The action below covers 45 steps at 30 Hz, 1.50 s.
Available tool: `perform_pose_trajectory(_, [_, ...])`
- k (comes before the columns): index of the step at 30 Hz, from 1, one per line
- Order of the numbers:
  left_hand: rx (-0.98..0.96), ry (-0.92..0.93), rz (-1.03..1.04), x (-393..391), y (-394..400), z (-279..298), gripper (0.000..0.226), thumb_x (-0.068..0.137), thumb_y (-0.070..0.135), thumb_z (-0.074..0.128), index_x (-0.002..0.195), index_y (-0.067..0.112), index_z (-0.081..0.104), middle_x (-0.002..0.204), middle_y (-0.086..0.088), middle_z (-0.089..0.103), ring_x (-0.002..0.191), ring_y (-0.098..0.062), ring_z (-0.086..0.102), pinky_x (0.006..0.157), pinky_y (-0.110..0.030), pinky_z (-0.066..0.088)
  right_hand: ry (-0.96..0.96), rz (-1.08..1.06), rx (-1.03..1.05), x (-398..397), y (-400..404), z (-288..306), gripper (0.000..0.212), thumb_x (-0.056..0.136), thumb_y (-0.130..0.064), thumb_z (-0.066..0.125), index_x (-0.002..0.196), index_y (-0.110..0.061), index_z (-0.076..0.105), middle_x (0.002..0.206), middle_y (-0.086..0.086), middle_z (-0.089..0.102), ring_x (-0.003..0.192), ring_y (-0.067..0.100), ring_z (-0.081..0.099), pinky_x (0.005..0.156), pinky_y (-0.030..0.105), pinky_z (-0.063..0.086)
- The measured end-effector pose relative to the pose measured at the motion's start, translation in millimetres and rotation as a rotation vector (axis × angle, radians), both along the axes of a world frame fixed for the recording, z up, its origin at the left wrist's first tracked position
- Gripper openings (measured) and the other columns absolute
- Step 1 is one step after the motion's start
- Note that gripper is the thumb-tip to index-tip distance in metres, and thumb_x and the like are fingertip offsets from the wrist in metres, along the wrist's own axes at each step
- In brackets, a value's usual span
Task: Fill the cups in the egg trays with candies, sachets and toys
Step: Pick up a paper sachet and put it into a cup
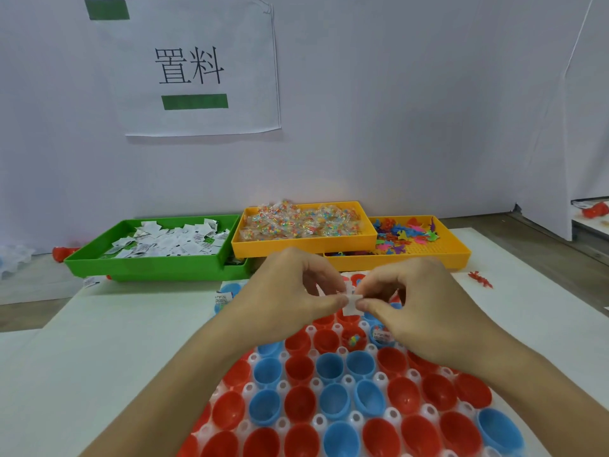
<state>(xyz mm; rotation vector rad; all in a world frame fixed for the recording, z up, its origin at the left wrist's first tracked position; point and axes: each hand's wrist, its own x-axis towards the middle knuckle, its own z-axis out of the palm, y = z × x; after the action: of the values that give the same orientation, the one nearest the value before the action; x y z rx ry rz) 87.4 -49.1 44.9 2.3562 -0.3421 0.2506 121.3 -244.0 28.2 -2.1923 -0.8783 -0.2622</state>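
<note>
Most cups (298, 404) in the egg tray (354, 420) are sitting empty; only 2 or 3 far ones are holding anything. Left hand (296, 291) and right hand (412, 301) are pinching 1 sachet (350, 300) above the far rows, so filling is barely starting

A white sachet (350, 303) hangs above the far part of the egg tray (346, 404), whose red and blue cups stand open, mostly empty. Far behind lie a green tray of sachets (158, 258), a yellow tray of candies (303, 247), and a yellow tray of toys (428, 255) rightmost.
</note>
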Motion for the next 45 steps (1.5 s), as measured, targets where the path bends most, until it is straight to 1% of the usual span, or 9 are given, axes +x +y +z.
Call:
perform_pose_trajectory(3, [0.053,0.034,-0.047,-1,-1,-1,0.010,0.082,0.028,0.078,0.073,0.030,0.075,0.072,0.013,0.071,0.067,-0.009,0.062,0.066,-0.031,0.054,0.006,0.013,-0.093,-1,0,-2,0.012,0.086,-0.020,0.076,0.082,-0.031,0.077,0.073,-0.021,0.068,0.081,-0.002,0.062,0.067,0.014,0.051])
perform_pose_trajectory(7, [0.088,0.064,-0.051,1,-2,-7,0.010,0.082,0.025,0.077,0.072,0.028,0.076,0.072,0.012,0.071,0.063,-0.002,0.057,0.063,-0.029,0.053,0.006,0.022,-0.146,-2,0,-3,0.008,0.087,-0.026,0.074,0.085,-0.033,0.078,0.076,-0.026,0.065,0.092,-0.007,0.056,0.067,0.009,0.047])
perform_pose_trajectory(16, [0.136,0.138,-0.108,4,-4,-11,0.019,0.083,0.029,0.079,0.067,0.036,0.070,0.062,0.018,0.066,0.057,0.000,0.055,0.058,-0.019,0.046,-0.043,-0.001,-0.242,-2,-3,-5,0.005,0.087,-0.036,0.070,0.084,-0.037,0.074,0.081,-0.028,0.059,0.093,-0.008,0.050,0.065,0.011,0.037])
perform_pose_trajectory(24, [0.137,0.105,-0.061,4,-1,-11,0.005,0.080,0.029,0.079,0.075,0.027,0.078,0.071,0.012,0.071,0.065,-0.002,0.058,0.067,-0.029,0.053,-0.046,-0.029,-0.291,-5,-1,-3,0.008,0.089,-0.036,0.068,0.083,-0.035,0.073,0.084,-0.024,0.057,0.087,-0.001,0.051,0.068,0.015,0.040])
perform_pose_trajectory(29, [0.160,0.122,-0.080,4,-4,-13,0.012,0.082,0.025,0.078,0.072,0.031,0.075,0.066,0.016,0.068,0.061,-0.002,0.058,0.060,-0.020,0.048,-0.044,-0.035,-0.318,-6,0,-4,0.008,0.091,-0.035,0.067,0.088,-0.035,0.074,0.089,-0.024,0.056,0.090,0.000,0.052,0.071,0.016,0.043])
perform_pose_trajectory(32, [0.166,0.119,-0.083,4,-4,-15,0.009,0.083,0.026,0.077,0.075,0.030,0.077,0.068,0.015,0.069,0.064,-0.004,0.060,0.062,-0.023,0.051,-0.049,-0.032,-0.322,-6,0,-4,0.009,0.091,-0.036,0.066,0.090,-0.035,0.075,0.090,-0.024,0.057,0.091,0.000,0.052,0.074,0.017,0.045])
perform_pose_trajectory(36, [0.150,0.098,-0.062,5,-2,-14,0.005,0.081,0.027,0.078,0.077,0.029,0.078,0.072,0.013,0.071,0.066,-0.003,0.059,0.066,-0.028,0.054,-0.041,-0.019,-0.237,-3,-3,1,0.007,0.090,-0.033,0.069,0.089,-0.036,0.075,0.086,-0.024,0.061,0.088,-0.003,0.054,0.067,0.013,0.043])
perform_pose_trajectory(41, [0.116,0.071,0.028,3,18,-2,0.009,0.079,0.040,0.077,0.082,0.031,0.077,0.078,0.014,0.071,0.068,0.000,0.061,0.063,-0.019,0.052,-0.070,-0.178,0.023,24,-30,10,0.012,0.090,-0.019,0.069,0.088,-0.028,0.077,0.079,-0.022,0.068,0.080,-0.004,0.059,0.068,0.004,0.041])
perform_pose_trajectory(45, [-0.120,-0.168,0.412,2,58,-7,0.010,0.088,0.035,0.067,0.081,0.032,0.073,0.078,0.021,0.071,0.078,0.007,0.063,0.063,-0.006,0.044,-0.007,-0.408,0.148,60,-64,-8,0.019,0.095,-0.013,0.061,0.095,-0.026,0.075,0.092,-0.012,0.071,0.082,0.005,0.064,0.071,0.012,0.043])
